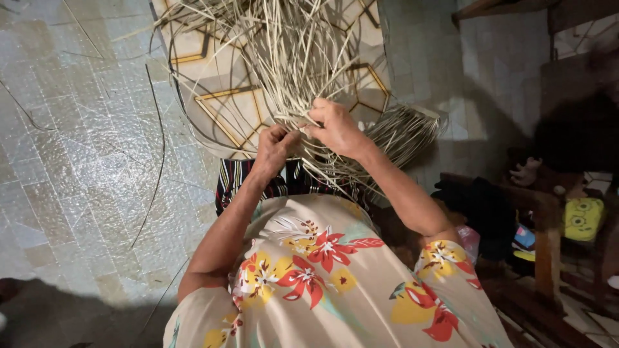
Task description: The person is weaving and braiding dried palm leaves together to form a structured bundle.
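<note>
A pale tiled floor with loose strands lies below the seated person. Both hands meet at the edge of a half-woven mat of thin, pale straw-coloured reed strips resting over the lap. The left hand pinches a few strips; the right hand grips the neighbouring ones. Keeping the strips taut and flat, crossing close to the woven edge, would likely give a tight weave.

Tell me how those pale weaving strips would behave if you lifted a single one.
A single strip would probably flex and droop: the loose ends fan out in curves. It looks thin and narrow, so likely very light. The left hand and right hand pinch the strips together, which suggests they spring apart when released.
</note>
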